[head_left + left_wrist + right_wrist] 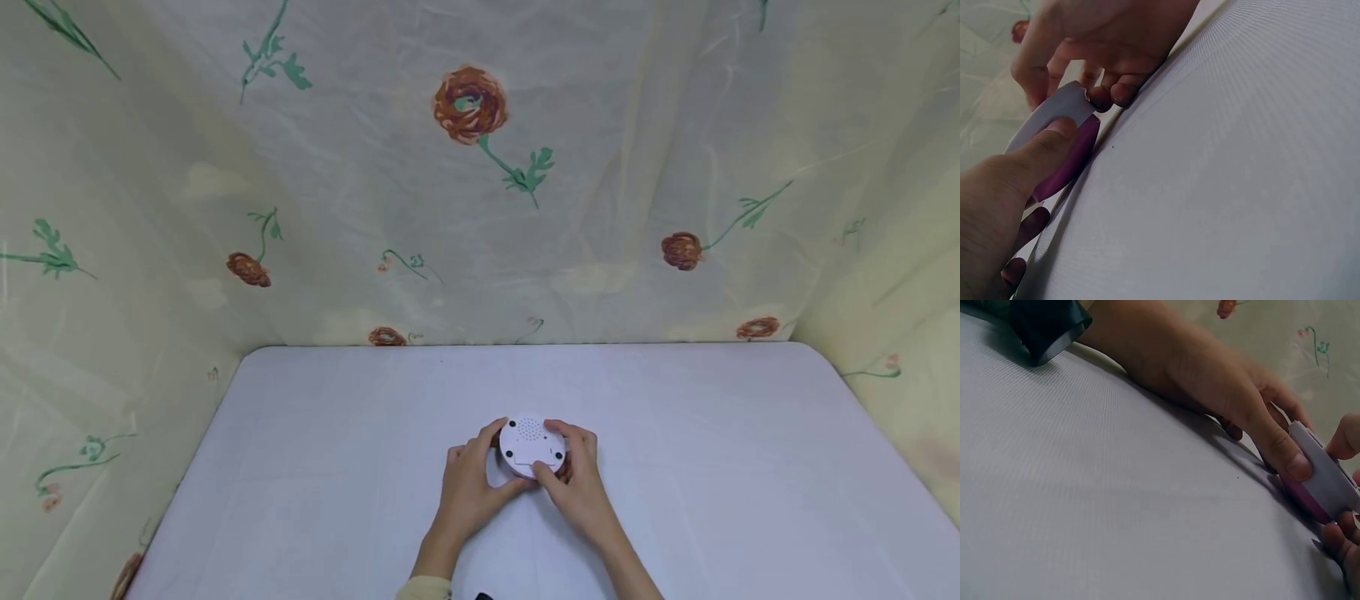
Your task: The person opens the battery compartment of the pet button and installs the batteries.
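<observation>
Both hands were clamped on a little round white gadget [531, 446] near the front middle of the white table [315, 467], tipped up with its speaker holes and black feet facing the camera. The left hand [468, 492] curled its fingers round the left edge, thumb pressed on the rim, and the right hand [577, 483] pinched the right edge. From the wrist cams the gadget's underside looked purple [1066, 164], and a flowery curtain [468, 108] hung behind the table.

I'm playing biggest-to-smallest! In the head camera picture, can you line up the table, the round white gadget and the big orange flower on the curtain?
1. The table, by far the largest.
2. The big orange flower and the round white gadget look about alike, and the gadget is partly covered by fingers, so no ranking between them.
</observation>
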Demonstrator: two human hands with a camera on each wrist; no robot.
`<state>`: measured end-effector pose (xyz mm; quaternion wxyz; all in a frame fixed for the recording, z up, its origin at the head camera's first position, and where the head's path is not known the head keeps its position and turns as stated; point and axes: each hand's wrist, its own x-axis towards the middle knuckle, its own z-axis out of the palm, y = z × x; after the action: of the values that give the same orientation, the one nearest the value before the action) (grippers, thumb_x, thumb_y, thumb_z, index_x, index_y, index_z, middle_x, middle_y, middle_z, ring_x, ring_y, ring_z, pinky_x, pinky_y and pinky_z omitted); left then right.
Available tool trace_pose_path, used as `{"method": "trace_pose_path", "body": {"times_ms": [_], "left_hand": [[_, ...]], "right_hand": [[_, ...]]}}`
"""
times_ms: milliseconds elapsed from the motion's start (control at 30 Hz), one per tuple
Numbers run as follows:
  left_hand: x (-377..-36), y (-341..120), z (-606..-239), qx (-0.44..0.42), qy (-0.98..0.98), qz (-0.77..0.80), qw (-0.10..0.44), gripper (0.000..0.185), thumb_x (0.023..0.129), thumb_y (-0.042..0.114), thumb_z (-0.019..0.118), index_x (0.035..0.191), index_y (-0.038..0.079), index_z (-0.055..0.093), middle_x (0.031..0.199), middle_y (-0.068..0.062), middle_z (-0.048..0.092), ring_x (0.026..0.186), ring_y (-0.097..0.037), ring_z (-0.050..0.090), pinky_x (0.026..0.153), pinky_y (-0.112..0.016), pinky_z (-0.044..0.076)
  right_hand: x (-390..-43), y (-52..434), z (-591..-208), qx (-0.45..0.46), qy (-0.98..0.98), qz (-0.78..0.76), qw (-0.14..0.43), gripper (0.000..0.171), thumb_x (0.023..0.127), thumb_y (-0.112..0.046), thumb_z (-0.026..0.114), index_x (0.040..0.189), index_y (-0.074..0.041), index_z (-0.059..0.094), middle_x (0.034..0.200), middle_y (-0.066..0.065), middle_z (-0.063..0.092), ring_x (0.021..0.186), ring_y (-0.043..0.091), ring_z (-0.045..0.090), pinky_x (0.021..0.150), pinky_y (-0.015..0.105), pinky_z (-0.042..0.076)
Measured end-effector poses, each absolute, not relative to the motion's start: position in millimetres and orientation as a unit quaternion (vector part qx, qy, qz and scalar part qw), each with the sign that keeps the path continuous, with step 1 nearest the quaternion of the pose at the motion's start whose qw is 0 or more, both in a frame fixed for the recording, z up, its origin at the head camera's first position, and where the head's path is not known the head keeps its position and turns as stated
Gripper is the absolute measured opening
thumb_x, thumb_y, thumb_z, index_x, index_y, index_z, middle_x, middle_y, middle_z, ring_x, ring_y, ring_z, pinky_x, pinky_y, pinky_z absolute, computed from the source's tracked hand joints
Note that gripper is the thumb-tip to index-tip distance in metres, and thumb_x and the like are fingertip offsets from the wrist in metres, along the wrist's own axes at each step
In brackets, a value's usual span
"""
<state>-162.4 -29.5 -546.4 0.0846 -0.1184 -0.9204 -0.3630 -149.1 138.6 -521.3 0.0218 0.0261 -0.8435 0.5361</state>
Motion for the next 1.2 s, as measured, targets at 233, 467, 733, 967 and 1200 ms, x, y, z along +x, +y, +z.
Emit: {"method": "trace_pose_path", "body": {"times_ms": [233, 467, 733, 967, 1200], "left_hand": [[-162.2, -30.5, -546.4, -0.117, -0.919, -0.366, 0.089, 0.089, 0.068, 0.050, 0.079, 0.142, 0.024, 0.037, 0.123, 0.006, 0.064, 0.113, -0.009, 0.058, 0.092, -0.033, 0.035], [-162.7, -30.4, -546.7, -0.118, -0.918, -0.366, 0.093, 0.090, 0.067, 0.049, 0.080, 0.142, 0.024, 0.037, 0.121, 0.006, 0.065, 0.111, -0.008, 0.059, 0.092, -0.033, 0.035], [-162.2, -30.9, -546.7, -0.122, -0.917, -0.367, 0.096, 0.089, 0.068, 0.049, 0.080, 0.142, 0.024, 0.038, 0.118, 0.006, 0.065, 0.110, -0.008, 0.059, 0.091, -0.033, 0.035], [-162.4, -33.7, -546.8, -0.142, -0.911, -0.373, 0.107, 0.086, 0.071, 0.052, 0.075, 0.144, 0.030, 0.036, 0.137, 0.007, 0.054, 0.124, -0.010, 0.053, 0.089, -0.032, 0.034], [-162.6, -34.7, -545.9, -0.154, -0.893, -0.405, 0.124, 0.069, 0.075, 0.051, 0.071, 0.137, 0.033, 0.047, 0.136, 0.007, 0.055, 0.126, -0.013, 0.051, 0.087, -0.033, 0.036]], "right_hand": [[-152.4, 135.5, -522.4, 0.031, -0.867, 0.496, 0.030, 0.065, 0.080, -0.007, 0.067, 0.138, -0.016, 0.040, 0.132, 0.013, 0.030, 0.106, 0.021, 0.044, 0.084, 0.020, 0.040], [-152.5, 134.6, -522.7, 0.025, -0.870, 0.492, 0.031, 0.065, 0.079, -0.007, 0.067, 0.138, -0.018, 0.041, 0.133, 0.011, 0.030, 0.117, 0.024, 0.042, 0.098, 0.031, 0.036], [-151.1, 136.0, -527.9, 0.040, -0.864, 0.499, 0.063, 0.064, 0.078, -0.005, 0.069, 0.136, -0.018, 0.045, 0.128, 0.011, 0.033, 0.094, 0.017, 0.047, 0.075, 0.019, 0.043], [-145.8, 134.4, -516.9, 0.071, -0.843, 0.527, 0.078, 0.053, 0.082, -0.004, 0.069, 0.131, -0.007, 0.049, 0.126, 0.013, 0.036, 0.066, 0.011, 0.045, 0.053, 0.017, 0.039], [-144.4, 142.3, -513.0, 0.113, -0.808, 0.569, 0.102, 0.045, 0.091, -0.004, 0.058, 0.133, -0.003, 0.045, 0.128, 0.012, 0.042, 0.094, 0.012, 0.047, 0.072, 0.021, 0.047]]}}
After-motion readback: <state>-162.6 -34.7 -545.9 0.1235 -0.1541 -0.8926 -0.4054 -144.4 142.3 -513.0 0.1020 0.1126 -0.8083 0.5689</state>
